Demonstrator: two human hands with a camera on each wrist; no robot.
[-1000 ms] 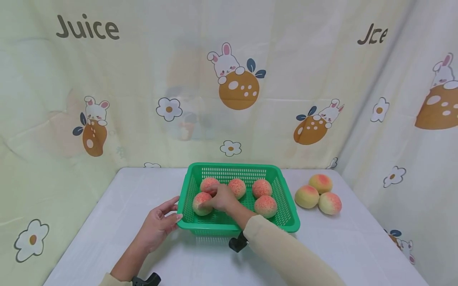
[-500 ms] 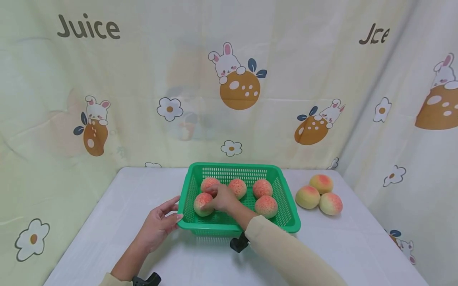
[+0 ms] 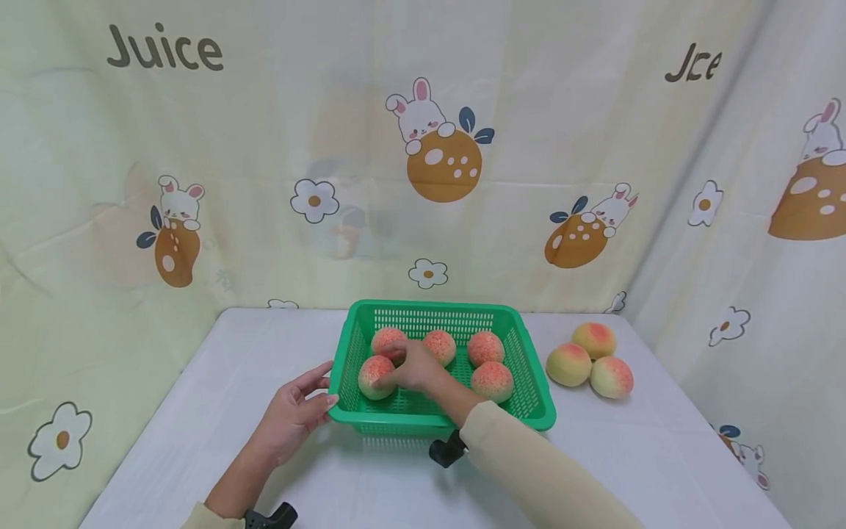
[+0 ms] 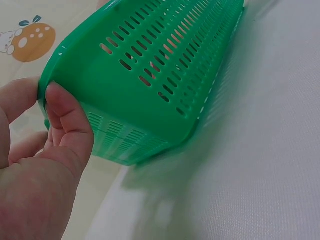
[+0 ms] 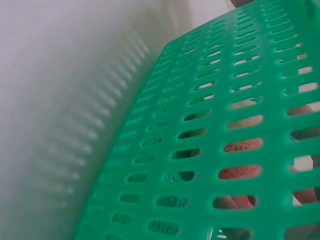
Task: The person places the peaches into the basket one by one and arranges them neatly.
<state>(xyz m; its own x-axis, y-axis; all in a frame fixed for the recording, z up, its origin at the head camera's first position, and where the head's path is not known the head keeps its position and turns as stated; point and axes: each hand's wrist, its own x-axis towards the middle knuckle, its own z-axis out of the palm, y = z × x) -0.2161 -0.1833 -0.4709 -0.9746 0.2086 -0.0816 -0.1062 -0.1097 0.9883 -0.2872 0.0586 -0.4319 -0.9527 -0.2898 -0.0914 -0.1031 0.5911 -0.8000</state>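
Peach (image 3: 371, 372) in the green basket (image 3: 396, 420), left of the frame's lower centre, is probably light and firm: your right hand (image 3: 416, 367) grips it; hold its widest part. Your left hand (image 3: 297, 413) pinches the basket's rim.

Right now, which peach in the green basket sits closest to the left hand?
The near-left peach, with the right hand over its right side. The others visible in the basket sit farther from the left hand, behind it or rightward.
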